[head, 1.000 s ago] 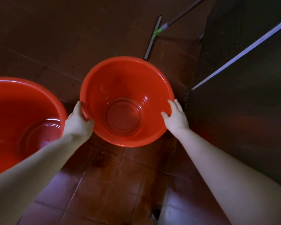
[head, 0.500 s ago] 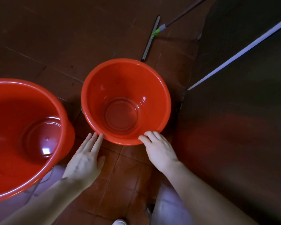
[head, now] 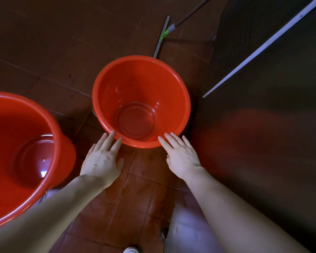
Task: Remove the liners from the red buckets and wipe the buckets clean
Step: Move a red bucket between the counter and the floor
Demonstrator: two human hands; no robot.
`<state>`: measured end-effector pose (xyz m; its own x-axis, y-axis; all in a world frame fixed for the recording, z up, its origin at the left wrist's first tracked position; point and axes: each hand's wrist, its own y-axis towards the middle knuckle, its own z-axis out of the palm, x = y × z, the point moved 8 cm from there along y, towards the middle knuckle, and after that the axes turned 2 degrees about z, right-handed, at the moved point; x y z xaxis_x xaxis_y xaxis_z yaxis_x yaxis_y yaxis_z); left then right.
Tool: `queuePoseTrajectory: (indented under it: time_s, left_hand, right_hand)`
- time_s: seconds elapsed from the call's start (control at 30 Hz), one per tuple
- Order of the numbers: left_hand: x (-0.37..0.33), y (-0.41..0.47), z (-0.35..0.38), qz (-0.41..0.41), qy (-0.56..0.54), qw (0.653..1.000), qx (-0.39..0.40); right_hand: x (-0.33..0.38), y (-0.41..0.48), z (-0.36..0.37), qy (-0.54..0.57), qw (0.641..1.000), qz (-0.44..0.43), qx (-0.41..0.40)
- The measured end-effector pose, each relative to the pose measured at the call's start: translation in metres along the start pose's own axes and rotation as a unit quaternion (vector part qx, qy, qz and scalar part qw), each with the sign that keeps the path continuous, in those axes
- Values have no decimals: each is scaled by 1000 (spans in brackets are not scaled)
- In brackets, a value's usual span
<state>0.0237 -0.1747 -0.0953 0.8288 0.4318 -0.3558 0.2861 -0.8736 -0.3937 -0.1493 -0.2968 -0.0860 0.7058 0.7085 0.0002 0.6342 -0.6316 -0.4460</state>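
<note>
Two red plastic buckets stand upright on a dark red tiled floor. The smaller-looking one (head: 140,79) is in the middle, empty, with no liner visible inside. A second bucket (head: 16,136) fills the left edge and also shows a bare, glossy inside. My left hand (head: 102,159) hovers flat with fingers spread, its fingertips at the near left rim of the middle bucket. My right hand (head: 181,154) is spread the same way by the near right rim. Neither hand holds anything.
A floor squeegee (head: 161,36) with a long handle lies on the tiles behind the middle bucket. A dark wall or partition (head: 263,125) with a pale edge strip rises close on the right. The toe of a white shoe (head: 130,250) shows at the bottom.
Both hands let go of the middle bucket's rim and drew back toward me, fingers now spread. The bucket stands on the floor beside the right wall.
</note>
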Motion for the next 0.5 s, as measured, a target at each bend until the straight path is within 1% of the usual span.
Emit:
queuePoseTrajectory:
  time_s: [0.2,0.33,0.43,0.5]
  left_hand:
    - [-38,-3,23,35,15,998,59]
    - [-68,1,34,53,-21,995,80]
    - [-74,3,33,48,-56,993,88]
    - [-66,-2,27,43,-62,993,85]
  right_hand:
    - [-41,-10,4,-3,998,56,34]
    - [-67,-19,9,-16,994,87,70]
    - [-69,-21,10,-20,992,97,81]
    - [-58,-21,6,-15,992,102,76]
